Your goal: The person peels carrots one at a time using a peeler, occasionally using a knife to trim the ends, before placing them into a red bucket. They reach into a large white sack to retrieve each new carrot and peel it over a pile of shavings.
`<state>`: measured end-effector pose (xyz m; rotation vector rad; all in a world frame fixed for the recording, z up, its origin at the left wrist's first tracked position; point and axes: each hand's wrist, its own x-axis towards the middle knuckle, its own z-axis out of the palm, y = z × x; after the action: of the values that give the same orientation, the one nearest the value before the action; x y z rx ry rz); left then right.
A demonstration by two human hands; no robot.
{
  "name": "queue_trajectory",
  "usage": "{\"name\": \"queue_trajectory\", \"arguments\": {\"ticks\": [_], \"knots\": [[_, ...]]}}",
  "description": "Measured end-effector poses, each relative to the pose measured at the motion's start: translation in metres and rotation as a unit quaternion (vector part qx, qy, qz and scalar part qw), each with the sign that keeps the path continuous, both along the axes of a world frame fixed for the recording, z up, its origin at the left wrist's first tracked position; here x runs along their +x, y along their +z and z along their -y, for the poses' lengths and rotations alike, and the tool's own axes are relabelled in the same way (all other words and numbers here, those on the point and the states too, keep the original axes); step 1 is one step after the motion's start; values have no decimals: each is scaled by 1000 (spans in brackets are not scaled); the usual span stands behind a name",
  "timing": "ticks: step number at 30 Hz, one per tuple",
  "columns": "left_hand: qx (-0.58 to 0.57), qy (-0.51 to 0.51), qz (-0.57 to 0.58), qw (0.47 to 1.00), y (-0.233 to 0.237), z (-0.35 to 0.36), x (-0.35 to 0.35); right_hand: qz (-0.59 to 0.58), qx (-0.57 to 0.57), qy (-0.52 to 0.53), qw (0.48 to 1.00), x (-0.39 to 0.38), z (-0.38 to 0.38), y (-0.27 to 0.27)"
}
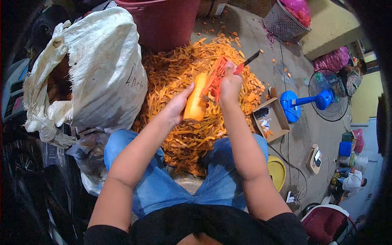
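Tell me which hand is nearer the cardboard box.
Right. The right hand with the peeler sits up-left of the cardboard box; the left hand, holding the carrot, is farther left.

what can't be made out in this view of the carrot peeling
Head view: blade of the red plastic peeler, blurred between the right hand and the orange carrot.
Head view: inside of the white woven sack, shadowed by its folded mouth.
Head view: dark red plastic tub, cut off by the top edge.
Head view: bits in the open cardboard box, too small.
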<state>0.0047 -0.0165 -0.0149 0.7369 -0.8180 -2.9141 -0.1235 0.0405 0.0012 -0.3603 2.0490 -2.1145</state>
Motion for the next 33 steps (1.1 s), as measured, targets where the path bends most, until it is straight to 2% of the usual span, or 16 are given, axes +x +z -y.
{"name": "queue_trajectory", "arguments": {"ticks": [5, 8, 9, 12, 16, 18, 19, 21, 23, 24, 25, 27, 29, 31, 33], "knots": [[42, 37, 22, 998, 3, 0, -1, 24, -10, 29, 999, 24, 1, 15], [35, 54, 36, 997, 12, -3, -2, -96, 31, 67, 993, 30, 2, 8], [21, 63, 48, 997, 14, -3, -2, -95, 32, 67, 993, 29, 3, 8], [-10, 27, 50, 998, 3, 1, 0, 11, -37, 43, 998, 23, 1, 17], [-16, 34, 58, 998, 6, -3, -2, 51, 5, 52, 997, 15, 0, 9], [-5, 80, 57, 995, 12, -7, -4, -36, -8, 68, 997, 31, 4, 5], [-4, 81, 57, 995, 16, -8, -4, -36, -7, 68, 997, 36, 4, 6], [-21, 117, 80, 990, 21, -9, -3, -153, 33, 102, 982, 44, 3, 13], [-23, 106, 61, 992, 16, -10, -2, -128, 1, 101, 987, 47, 3, 14], [-24, 94, 40, 994, 15, -10, -1, -129, 43, 95, 986, 46, 2, 15], [-23, 94, 40, 994, 14, -10, -1, -130, 85, 89, 984, 43, -1, 16], [-151, -73, 104, 980, 14, -8, 1, -229, 125, -52, 964, 15, 2, 11], [-93, -140, 76, 983, 25, -25, 10, -64, 75, -115, 988, -41, -4, -9], [-142, -180, 57, 972, 31, -33, 12, -12, 44, -201, 978, -63, -18, -9], [-77, -162, 47, 983, 38, -29, 13, 26, 83, -194, 977, -59, -24, 5]]}}
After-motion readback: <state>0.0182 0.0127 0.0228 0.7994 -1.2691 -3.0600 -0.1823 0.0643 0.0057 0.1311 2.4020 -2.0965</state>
